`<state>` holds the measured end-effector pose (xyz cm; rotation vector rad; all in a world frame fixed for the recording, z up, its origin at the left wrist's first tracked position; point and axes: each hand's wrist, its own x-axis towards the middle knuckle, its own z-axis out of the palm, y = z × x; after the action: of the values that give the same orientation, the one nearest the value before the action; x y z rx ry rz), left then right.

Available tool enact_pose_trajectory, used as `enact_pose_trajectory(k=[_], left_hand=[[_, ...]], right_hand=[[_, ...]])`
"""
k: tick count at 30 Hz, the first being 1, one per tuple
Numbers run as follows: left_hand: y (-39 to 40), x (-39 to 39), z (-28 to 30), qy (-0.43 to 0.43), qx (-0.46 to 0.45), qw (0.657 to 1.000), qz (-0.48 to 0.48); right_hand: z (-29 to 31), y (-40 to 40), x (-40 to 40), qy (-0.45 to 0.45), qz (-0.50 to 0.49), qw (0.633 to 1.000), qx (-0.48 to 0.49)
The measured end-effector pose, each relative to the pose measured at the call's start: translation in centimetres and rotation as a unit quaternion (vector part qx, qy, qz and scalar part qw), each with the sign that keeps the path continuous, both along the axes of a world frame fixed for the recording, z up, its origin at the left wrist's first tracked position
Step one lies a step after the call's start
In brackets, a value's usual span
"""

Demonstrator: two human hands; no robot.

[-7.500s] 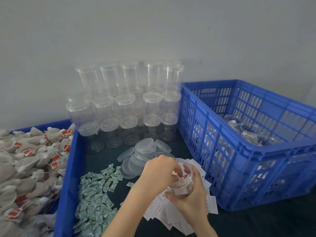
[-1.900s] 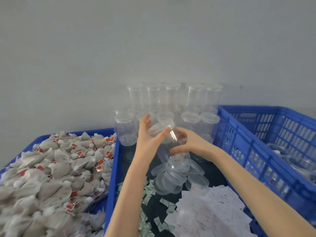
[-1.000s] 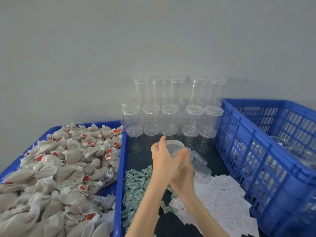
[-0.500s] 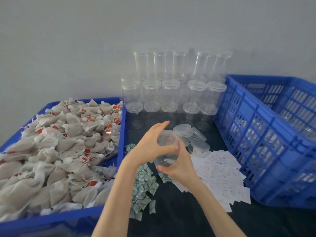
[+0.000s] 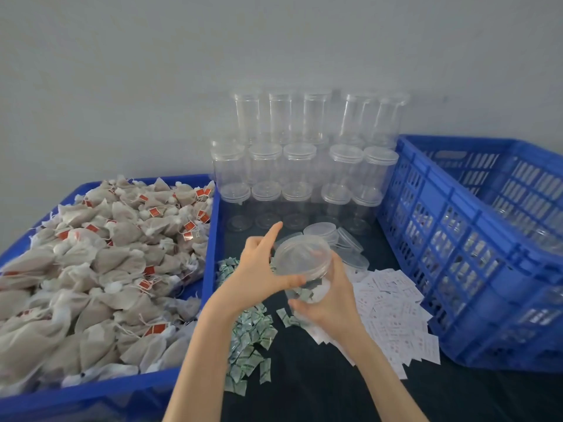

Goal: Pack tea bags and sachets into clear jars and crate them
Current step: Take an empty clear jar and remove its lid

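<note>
Left side: a blue tray (image 5: 210, 239) sits at your left, heaped with tea bags (image 5: 100, 263) carrying red tags.
Back: stacked jars (image 5: 304, 166), clear and lidded, stand in tiers against the grey wall (image 5: 152, 71), straight beyond your hands.
Loose lids: a small pile of lids (image 5: 332, 236) lies just behind the jar you hold, between it and the stack.
Right side: a blue crate (image 5: 457, 254) with slotted walls stands at your right; clear jars show dimly through its slots, too blurred to count.
Table: green sachets (image 5: 249, 339) are strewn under your left wrist, and white paper slips (image 5: 393, 315) fan out under your right forearm towards the crate.
Left hand: your left hand (image 5: 262, 275) reaches in from below, thumb laid along the near rim of the lid, forefinger stretched up and forward past the far edge, the rest curled round the lid's side.
Right hand: your right hand (image 5: 329, 300) cups the jar from the right and underneath, fingers wrapped round its lower body.
Jar: the jar in hand (image 5: 310, 287) is above the table between the sachets and the slips, tilted towards you, with sachets visible through its wall.
Lid: the lid on top (image 5: 300, 254) sits over the jar's mouth; whether it is fully seated you cannot tell.
</note>
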<state>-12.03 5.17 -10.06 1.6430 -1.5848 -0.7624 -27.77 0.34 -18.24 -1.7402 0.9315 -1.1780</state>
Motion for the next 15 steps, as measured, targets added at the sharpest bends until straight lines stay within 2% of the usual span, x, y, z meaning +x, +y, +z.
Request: enact_pose_trajectory(k=[4, 5, 7, 9, 10, 11, 13, 15], left_hand=[[-0.4, -0.1, 0.3, -0.020, -0.003, 0.998, -0.066], [-0.5, -0.6, 0.0, -0.052, -0.016, 0.998, -0.030], [-0.9, -2.7, -0.7, -0.115, -0.042, 0.985, 0.126], [-0.9, -4.7, -1.0, -0.127, -0.050, 0.960, 0.246], [-0.8, -5.2, -1.2, -0.116, -0.054, 0.958, 0.257], [-0.9, -5.1, -1.5, -0.096, -0.051, 0.966, 0.236], [-0.6, -3.8, -1.6, -0.062, -0.011, 0.991, 0.120], [0.0, -2.4, -1.5, -0.132, 0.010, 0.991, 0.023]], right_hand=[[-0.2, 0.6, 0.4, 0.037, 0.054, 0.998, -0.004], [-0.2, 0.7, 0.7, 0.045, 0.048, 0.998, -0.008], [-0.4, 1.0, 1.6, 0.051, 0.016, 0.998, -0.013], [-0.4, 1.0, 2.3, 0.071, -0.037, 0.997, -0.014], [-0.4, 0.9, 2.3, 0.081, -0.061, 0.994, -0.028], [-0.5, 0.7, 2.1, 0.086, -0.077, 0.992, -0.049], [-0.8, 0.0, 1.1, 0.078, -0.095, 0.990, -0.069], [-0.9, -0.3, -0.2, 0.058, -0.087, 0.993, -0.059]])
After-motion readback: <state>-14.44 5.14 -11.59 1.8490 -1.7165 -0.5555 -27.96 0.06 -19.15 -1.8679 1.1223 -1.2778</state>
